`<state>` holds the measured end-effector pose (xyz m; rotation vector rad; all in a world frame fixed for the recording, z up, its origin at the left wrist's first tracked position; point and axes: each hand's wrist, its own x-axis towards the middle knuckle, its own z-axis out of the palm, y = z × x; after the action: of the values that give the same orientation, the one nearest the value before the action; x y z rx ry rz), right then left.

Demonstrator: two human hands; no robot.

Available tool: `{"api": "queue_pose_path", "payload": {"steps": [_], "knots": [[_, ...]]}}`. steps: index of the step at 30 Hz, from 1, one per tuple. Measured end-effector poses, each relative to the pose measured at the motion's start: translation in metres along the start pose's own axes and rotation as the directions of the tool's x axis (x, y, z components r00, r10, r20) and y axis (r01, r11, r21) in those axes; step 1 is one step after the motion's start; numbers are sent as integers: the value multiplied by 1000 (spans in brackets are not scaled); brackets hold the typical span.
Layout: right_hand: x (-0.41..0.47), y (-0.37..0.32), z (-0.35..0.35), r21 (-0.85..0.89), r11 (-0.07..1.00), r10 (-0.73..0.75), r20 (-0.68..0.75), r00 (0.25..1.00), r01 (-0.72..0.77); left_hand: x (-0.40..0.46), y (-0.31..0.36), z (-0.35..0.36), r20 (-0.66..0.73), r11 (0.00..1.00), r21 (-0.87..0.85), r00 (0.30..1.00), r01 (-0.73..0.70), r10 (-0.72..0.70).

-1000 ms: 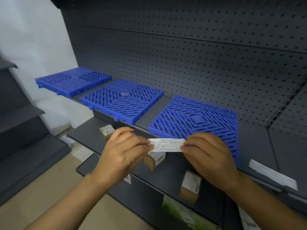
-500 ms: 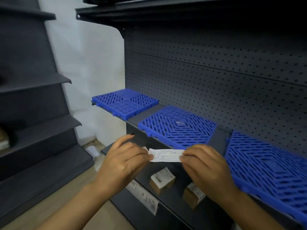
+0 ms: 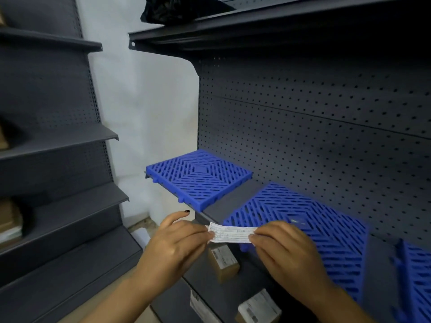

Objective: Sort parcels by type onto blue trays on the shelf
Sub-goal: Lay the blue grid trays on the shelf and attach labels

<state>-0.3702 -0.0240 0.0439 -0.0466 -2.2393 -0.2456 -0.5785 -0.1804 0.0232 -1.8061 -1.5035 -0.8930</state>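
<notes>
The dark shelf with its pegboard back is seen ahead, and three blue trays are laid along it: the far tray, the middle tray and, cut off at the right edge, a third tray. No parcel is seen on any of them, so the sorting is judged hardly begun. On the shelf below, two small cardboard parcels are left: one parcel just under the hands and a second parcel nearer the bottom of the view.

A narrow printed slip is held level in front of the middle tray. Its left end is pinched by the left hand, whose forefinger is raised clear, and its right end by the right hand; both hands are closed on the paper alone.

The step in hand is judged to be the reading of this slip. It is best kept taut and flat, with the thumbs kept off the printed lines, until the type is made out. The print is too small to be read here. Once a tray is decided on, one hand should be freed for the parcel beneath.
</notes>
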Motion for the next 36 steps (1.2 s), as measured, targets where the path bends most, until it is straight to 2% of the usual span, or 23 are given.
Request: {"api": "queue_pose_path", "payload": {"steps": [9, 14, 20, 24, 36], "knots": [[34, 37, 58, -31, 999, -44, 20, 999, 44, 16, -70, 30, 2, 1000, 12, 1000, 18, -18], [49, 44, 82, -46, 999, -20, 34, 999, 21, 19, -104, 45, 13, 1000, -11, 1000, -4, 5], [62, 44, 117, -84, 995, 57, 85, 995, -50, 19, -157, 61, 47, 998, -47, 998, -32, 34], [79, 36, 147, -122, 983, 149, 105, 983, -136, 22, -202, 67, 77, 992, -86, 992, -97, 104], [134, -1, 228, -233, 926, 334, 147, 931, -296, 7, -322, 87, 63, 964, -188, 977, -188, 203]]}}
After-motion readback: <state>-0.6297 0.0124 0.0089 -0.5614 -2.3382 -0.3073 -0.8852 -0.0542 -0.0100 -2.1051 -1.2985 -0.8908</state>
